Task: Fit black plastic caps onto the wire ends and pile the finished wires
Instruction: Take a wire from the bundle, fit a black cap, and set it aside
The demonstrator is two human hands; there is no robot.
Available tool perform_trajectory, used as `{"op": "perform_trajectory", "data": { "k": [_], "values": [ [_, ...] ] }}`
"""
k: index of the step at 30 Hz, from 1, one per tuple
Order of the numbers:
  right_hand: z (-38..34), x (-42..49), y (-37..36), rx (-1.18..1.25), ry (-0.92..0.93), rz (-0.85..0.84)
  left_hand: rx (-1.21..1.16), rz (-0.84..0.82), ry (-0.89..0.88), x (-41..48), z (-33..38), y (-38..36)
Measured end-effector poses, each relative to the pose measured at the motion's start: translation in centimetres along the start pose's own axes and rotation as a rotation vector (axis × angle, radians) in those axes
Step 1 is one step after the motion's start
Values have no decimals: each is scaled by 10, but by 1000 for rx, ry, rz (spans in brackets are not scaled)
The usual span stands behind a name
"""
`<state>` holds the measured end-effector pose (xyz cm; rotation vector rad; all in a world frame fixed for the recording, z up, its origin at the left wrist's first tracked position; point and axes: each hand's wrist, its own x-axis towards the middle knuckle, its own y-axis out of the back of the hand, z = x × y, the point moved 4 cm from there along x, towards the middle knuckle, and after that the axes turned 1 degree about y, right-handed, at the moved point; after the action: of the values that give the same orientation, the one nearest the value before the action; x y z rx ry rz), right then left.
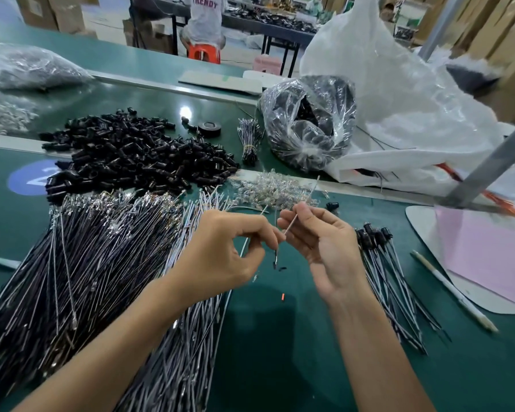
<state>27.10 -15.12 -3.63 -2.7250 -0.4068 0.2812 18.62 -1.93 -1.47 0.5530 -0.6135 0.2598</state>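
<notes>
- The left hand pinches a wire between thumb and forefinger. A short dark end hangs just below the fingertips.
- The right hand grasps the light length of the wire at its fingertips, palm turned toward the operator. The wire runs up and to the right past the fingers. It cannot be determined whether the dark end under the left hand belongs to this same wire.
- The wire is held in the air above the table, between the two hands. This two-point hold probably keeps the thin wire straight and presents one end for capping. No cap is visible on it.
- The black caps lie heaped beyond the uncapped wires, which fan out under the left forearm. Both stocks are on the left side, within reach of the left hand.
- The finished wires are piled just right of the right hand, capped ends pointing away from the operator. This likely keeps the set-down move short.
- Bare mat shows beneath the hands, between the two wire piles. This is the open working lane.
- A pen and a pink sheet bound the finished pile on its right. A heap of clear parts and a lone cap lie just beyond the hands.
</notes>
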Motion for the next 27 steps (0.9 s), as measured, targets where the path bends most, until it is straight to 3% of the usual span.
{"op": "perform_trajectory", "data": {
  "k": [9, 15, 17, 21, 24, 27],
  "values": [
    [5, 2, -1, 216, -162, -16, -25, -164, -6, -2, 4, -6],
    [-3, 1, -2, 57, 68, -49, -243, -439, 246, -4, 2, -12],
    [-7, -1, -7, -46, 137, -150, -333, -331, 342, -1, -2, -8],
    [-10, -9, -19, -167, 171, -395, -488, 135, 555, 5, -24, 13],
    [-6, -13, -24, -295, 147, -467, -616, 170, 686, 2, -38, 15],
    [-2, -15, -25, -417, 114, -479, -689, 184, 663, 2, -40, 14]
  ]
}}
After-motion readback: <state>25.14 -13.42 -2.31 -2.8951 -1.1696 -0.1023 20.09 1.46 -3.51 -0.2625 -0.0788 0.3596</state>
